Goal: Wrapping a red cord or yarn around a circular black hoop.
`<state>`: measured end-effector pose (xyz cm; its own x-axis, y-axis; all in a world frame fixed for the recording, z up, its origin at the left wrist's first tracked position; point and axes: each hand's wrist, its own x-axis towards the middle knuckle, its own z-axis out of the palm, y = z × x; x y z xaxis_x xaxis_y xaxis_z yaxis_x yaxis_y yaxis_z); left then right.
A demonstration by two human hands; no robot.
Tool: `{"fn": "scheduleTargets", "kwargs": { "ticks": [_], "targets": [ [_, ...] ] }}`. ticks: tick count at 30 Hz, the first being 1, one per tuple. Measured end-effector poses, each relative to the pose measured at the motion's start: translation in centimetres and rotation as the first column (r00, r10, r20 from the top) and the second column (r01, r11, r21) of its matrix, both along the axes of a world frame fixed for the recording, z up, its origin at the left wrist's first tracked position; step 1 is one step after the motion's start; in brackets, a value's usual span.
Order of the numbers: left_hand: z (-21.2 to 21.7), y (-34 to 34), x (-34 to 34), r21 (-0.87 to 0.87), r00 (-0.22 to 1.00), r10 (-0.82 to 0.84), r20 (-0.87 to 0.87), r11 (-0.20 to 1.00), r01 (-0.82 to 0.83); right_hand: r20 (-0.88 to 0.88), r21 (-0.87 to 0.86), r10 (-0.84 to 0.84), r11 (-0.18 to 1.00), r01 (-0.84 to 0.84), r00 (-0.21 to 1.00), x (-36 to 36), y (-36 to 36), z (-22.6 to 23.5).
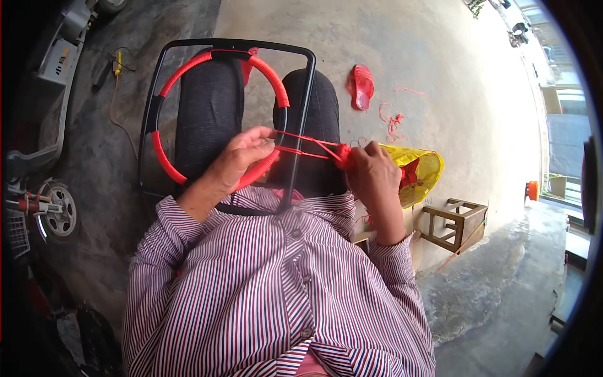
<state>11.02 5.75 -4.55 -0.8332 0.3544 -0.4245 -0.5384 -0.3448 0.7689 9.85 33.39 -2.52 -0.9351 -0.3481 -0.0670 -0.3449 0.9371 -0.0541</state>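
Observation:
A black rectangular metal frame (233, 43) rests over my lap, with a round ring (270, 77) inside it. Red cord covers long stretches of the ring, and black shows between them. My left hand (246, 152) is at the ring's right side, thumb and fingers closed on red cord. Two red strands (309, 152) stretch from there across the frame's right bar. They meet at a small red cord bundle (343, 156), which my right hand (372, 168) grips with curled fingers. Part of the ring's lower right is hidden behind my left hand.
A yellow bag (428, 171) with red material inside stands beyond my right hand, near a wooden stool (453, 226). A red slipper (362, 87) and loose red cord scraps (394, 122) lie on the concrete floor. A wheel (59, 208) is at the left.

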Motion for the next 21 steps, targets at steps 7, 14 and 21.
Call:
{"fn": "scheduleTargets", "kwargs": {
  "ticks": [7, 14, 21],
  "targets": [
    [0.5, 0.0, 0.1, -0.013, 1.0, 0.005, 0.006, 1.0, -0.005, 0.662, -0.597, -0.129, 0.504, 0.624, 0.738, -2.4, 2.7, -3.5],
    [0.1, -0.1, 0.0, -0.01, 1.0, 0.024, -0.004, 1.0, -0.024, 0.38, -0.696, 0.355, -0.498, 0.517, 0.854, 0.0, 6.7, -6.5],
    [-0.4, -0.3, 0.0, -0.026, 0.998, -0.009, -0.066, 1.0, 0.007, 0.219, -0.674, 0.086, -0.708, 0.214, 0.972, -0.2, 10.4, -3.1]
  ]
}}
